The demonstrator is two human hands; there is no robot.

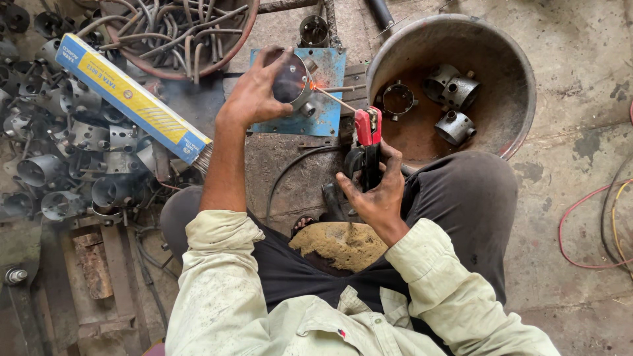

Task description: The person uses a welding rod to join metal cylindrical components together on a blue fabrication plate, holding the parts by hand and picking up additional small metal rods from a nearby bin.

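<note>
Nearest the camera: pale green sleeves, dark trousers, person seated with knees spread. A worn foam pad (339,245) lies between the thighs at 6 o'clock.

Right hand (374,191), just right of centre: fingers clenched round the black grip of a red-jawed electrode holder (366,142). A thin welding rod (335,99) runs from its jaws toward 10 o'clock; its tip glows orange where it meets the workpiece. A dark cable (290,173) curves across the floor at the 7 o'clock side of this hand.

Left hand (258,89), up from centre toward 11 o'clock: fingers grasping a short steel cylinder (293,80), thumb and fingertips over its rim. The cylinder rests on a blue steel plate (324,105); the plate's right edge sits close to the holder jaws, little room between.

At 9 to 10 o'clock: a heap of like steel cylinders (72,145), crowding the left forearm's side. A blue and yellow electrode box (132,99) lies slanted across the heap, open end at the forearm.

At 1 o'clock: a rusty round pan (508,118) holding several finished pieces (453,99); its rim touches the right knee.

At 12 o'clock, far: a ring tray of bent rods (178,36).

At 3 o'clock: bare concrete, with red and yellow wires (597,221) at the edge.
</note>
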